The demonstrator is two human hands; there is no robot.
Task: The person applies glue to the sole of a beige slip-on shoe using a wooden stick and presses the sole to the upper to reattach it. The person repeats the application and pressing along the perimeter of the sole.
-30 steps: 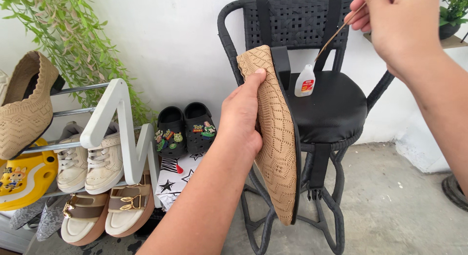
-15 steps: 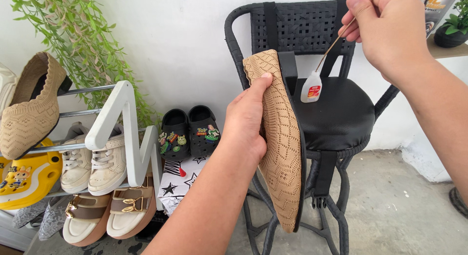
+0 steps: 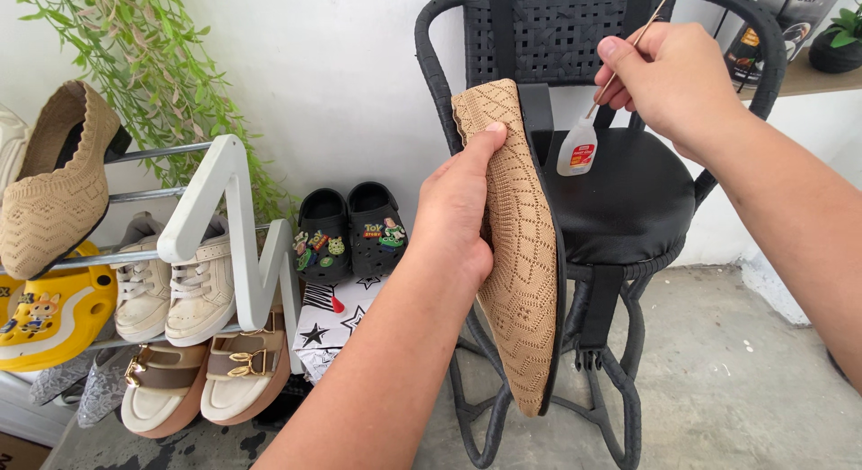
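Black chair (image 3: 628,192) behind; left hand (image 3: 462,210) grips tan knit flat (image 3: 521,254), right hand (image 3: 673,75) pinches stick (image 3: 628,48).

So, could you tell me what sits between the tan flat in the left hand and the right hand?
In the head view, a small glue bottle stands on the black chair seat between the tan flat and the right hand.

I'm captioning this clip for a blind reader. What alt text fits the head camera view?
A left hand holds a tan knit flat shoe upright, toe down, in front of a black woven chair, while the right hand pinches a thin stick above a small glue bottle on the seat. A shoe rack with several pairs stands at left.
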